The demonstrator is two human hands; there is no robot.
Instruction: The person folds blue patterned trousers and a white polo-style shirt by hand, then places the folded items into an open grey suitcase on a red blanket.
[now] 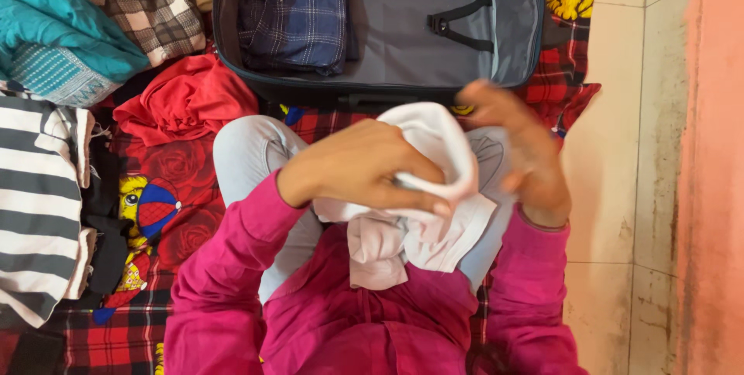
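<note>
Both hands hold a white garment [434, 189] over the lap, left hand [360, 170] clenched on its fold, right hand [519, 150] loosely alongside, open suitcase [434, 26] just beyond them.

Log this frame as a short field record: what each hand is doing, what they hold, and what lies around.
left hand: left hand grips the white garment from above
right hand: right hand holds the same garment at its side, fingers partly blurred
garment: bunched, held over the lap
suitcase: open suitcase ahead, with a folded dark plaid cloth inside at left
surroundings: red cloth, striped cloth, teal cloth on a red patterned blanket
</note>
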